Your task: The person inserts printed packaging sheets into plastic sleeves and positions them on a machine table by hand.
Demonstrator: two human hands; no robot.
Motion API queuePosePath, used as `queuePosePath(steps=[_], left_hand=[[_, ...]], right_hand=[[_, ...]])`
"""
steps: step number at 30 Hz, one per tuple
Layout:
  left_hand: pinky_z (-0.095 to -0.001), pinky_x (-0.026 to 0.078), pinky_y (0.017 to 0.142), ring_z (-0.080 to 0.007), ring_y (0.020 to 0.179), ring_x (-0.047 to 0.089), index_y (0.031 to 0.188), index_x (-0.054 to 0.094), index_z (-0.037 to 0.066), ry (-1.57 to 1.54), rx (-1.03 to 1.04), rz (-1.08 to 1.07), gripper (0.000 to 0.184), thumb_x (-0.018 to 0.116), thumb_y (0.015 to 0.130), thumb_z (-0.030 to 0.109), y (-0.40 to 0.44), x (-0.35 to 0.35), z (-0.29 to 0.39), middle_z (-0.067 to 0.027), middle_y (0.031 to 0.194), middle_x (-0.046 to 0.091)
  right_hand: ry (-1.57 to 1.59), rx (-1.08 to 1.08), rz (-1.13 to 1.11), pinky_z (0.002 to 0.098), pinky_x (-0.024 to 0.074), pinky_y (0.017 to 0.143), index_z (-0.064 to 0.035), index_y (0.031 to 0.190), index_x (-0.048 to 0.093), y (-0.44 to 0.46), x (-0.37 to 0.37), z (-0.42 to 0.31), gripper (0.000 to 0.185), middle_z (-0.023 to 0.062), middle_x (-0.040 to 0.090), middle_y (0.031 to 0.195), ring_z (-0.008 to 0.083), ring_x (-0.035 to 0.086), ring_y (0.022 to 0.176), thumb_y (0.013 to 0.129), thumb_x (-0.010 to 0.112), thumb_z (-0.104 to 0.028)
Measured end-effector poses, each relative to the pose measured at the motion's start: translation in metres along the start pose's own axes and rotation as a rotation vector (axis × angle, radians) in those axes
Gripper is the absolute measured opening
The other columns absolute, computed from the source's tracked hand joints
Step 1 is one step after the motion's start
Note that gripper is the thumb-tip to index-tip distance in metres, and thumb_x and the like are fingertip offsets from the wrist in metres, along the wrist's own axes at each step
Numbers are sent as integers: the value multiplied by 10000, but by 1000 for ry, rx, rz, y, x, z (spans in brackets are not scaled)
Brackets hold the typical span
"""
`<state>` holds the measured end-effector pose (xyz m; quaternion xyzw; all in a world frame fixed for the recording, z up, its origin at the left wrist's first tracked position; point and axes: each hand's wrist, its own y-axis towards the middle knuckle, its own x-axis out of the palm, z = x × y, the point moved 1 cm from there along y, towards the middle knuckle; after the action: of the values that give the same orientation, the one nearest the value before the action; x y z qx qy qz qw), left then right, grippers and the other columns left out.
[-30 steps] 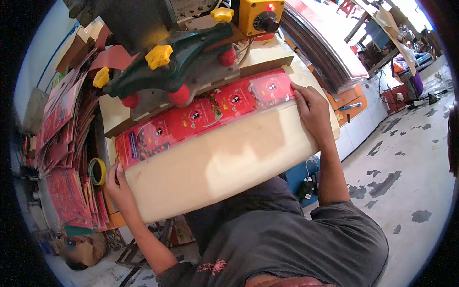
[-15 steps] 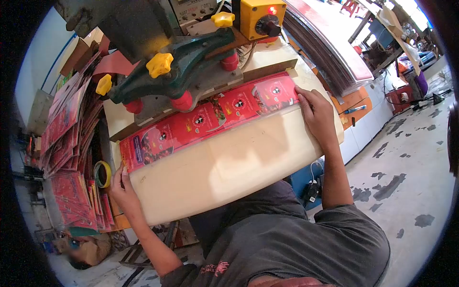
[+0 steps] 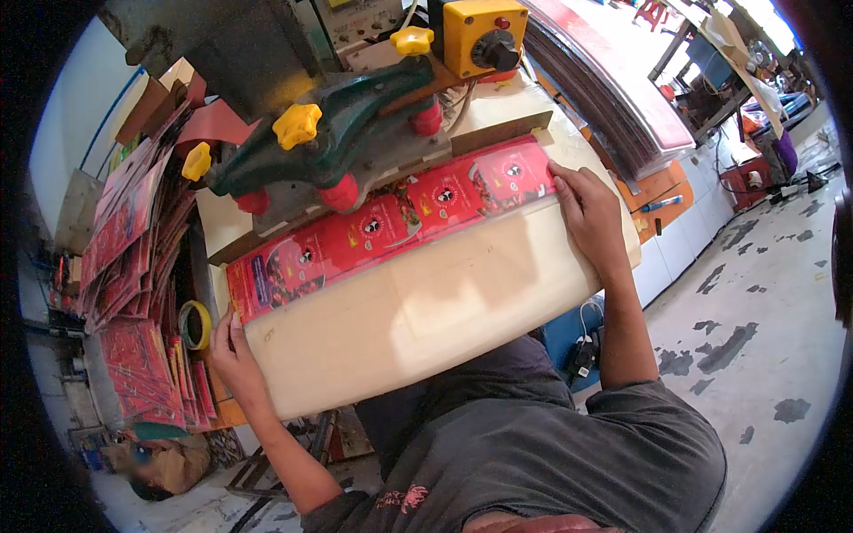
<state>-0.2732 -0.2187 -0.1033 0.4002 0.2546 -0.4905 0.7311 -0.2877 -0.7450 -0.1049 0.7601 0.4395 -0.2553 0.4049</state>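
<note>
A long red printed plastic sheet (image 3: 373, 226) with round logos and food pictures lies across a cream-coloured work board (image 3: 400, 320), its far edge close under a press. My left hand (image 3: 238, 360) pinches the sheet's near left corner between thumb and fingers. At the opposite end, my right hand (image 3: 586, 209) grips the right corner, thumb and fingertips at the sheet's edge. Above it stands the dark green press head (image 3: 329, 133) with yellow star knobs (image 3: 298, 126) and red feet (image 3: 338, 194). Part of the sheet's far edge is hidden by the press.
Stacks of red printed pouches (image 3: 124, 231) stand at the left, near a yellow tape roll (image 3: 195, 325). A yellow control box (image 3: 484, 37) sits on top. Piled flat sheets (image 3: 613, 80) and a blue pen (image 3: 662, 202) are at the right. Another person (image 3: 169, 462) is at lower left.
The red lamp on the yellow control box was glowing and is now dim. The view has shifted very slightly; both hands keep their places on the sheet.
</note>
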Motion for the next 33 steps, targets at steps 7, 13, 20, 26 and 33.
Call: queuePosePath(steps=[7, 13, 20, 26, 33], left_hand=[[-397, 480, 962, -313, 1069, 653, 1245, 670, -52, -36, -53, -6, 370, 556, 1059, 247, 0, 0, 4, -196, 1133, 678], [-399, 479, 957, -326, 1055, 651, 1252, 679, -36, 11, -43, 22, 365, 561, 1058, 249, -2, 0, 7, -196, 1114, 677], [-405, 482, 949, -329, 1043, 652, 1260, 682, -29, 16, -30, 21, 377, 562, 1058, 266, 0, 1, -1, -193, 1114, 680], [-401, 480, 954, -320, 1054, 649, 1259, 683, -29, 26, -58, 3, 375, 564, 1056, 262, 0, 0, 2, -196, 1124, 680], [-386, 474, 969, -307, 1081, 643, 1270, 675, -27, 4, -61, -2, 376, 562, 1058, 263, -2, -1, 2, -190, 1151, 682]], right_hand=[[22, -2, 10, 428, 488, 757, -74, 1206, 729, 0, 2, -1, 267, 170, 634, 883, 343, 642, 832, 987, 610, -169], [32, -14, 18, 425, 489, 759, -76, 1211, 728, 0, 1, -2, 269, 174, 640, 895, 346, 643, 832, 986, 610, -165], [20, 2, 7, 414, 489, 747, -80, 1221, 727, 1, 3, -1, 273, 174, 636, 890, 340, 643, 823, 987, 613, -162], [21, 5, 9, 404, 486, 729, -71, 1210, 730, 1, 2, -2, 265, 171, 628, 864, 328, 638, 793, 987, 618, -158], [31, -22, 10, 385, 492, 728, -59, 1206, 726, 0, 2, 2, 258, 172, 646, 882, 307, 643, 786, 985, 623, -145]])
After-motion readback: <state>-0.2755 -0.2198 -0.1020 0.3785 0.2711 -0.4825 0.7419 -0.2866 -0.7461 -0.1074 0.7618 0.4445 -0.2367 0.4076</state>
